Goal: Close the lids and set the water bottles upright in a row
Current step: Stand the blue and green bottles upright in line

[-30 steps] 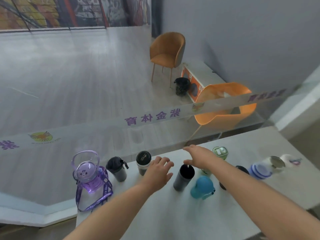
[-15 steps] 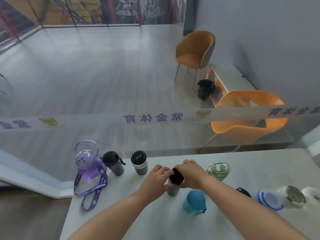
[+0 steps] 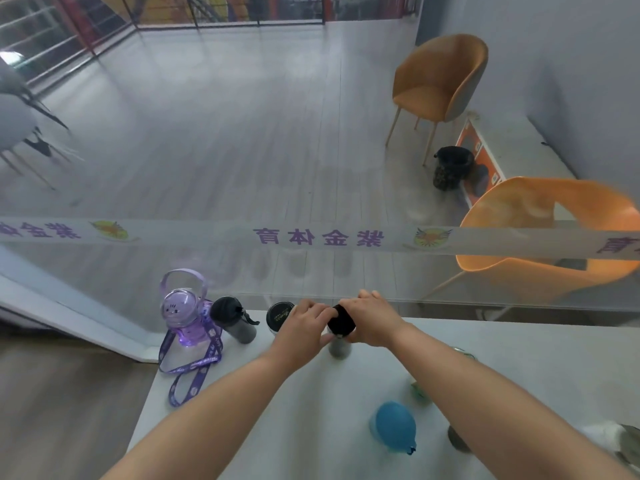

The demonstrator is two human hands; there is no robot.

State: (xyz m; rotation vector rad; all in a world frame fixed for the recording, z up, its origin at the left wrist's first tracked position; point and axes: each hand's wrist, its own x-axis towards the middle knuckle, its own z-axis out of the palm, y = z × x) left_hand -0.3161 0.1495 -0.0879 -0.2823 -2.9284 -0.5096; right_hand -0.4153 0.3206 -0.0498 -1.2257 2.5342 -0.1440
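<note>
On the table (image 3: 311, 410), a grey bottle (image 3: 339, 348) stands upright, just right of the black-capped cup (image 3: 280, 315) that ends the row. Its long axis is vertical, directly under both hands. The left hand (image 3: 304, 327) wraps its side; the right hand (image 3: 370, 320) has fingers (image 3: 349, 303) pinching the black lid (image 3: 341, 320) (seating unclear).

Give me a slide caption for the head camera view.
Both hands, left hand and right hand, grip the black-lidded grey bottle beside three upright bottles on the white table.
</note>
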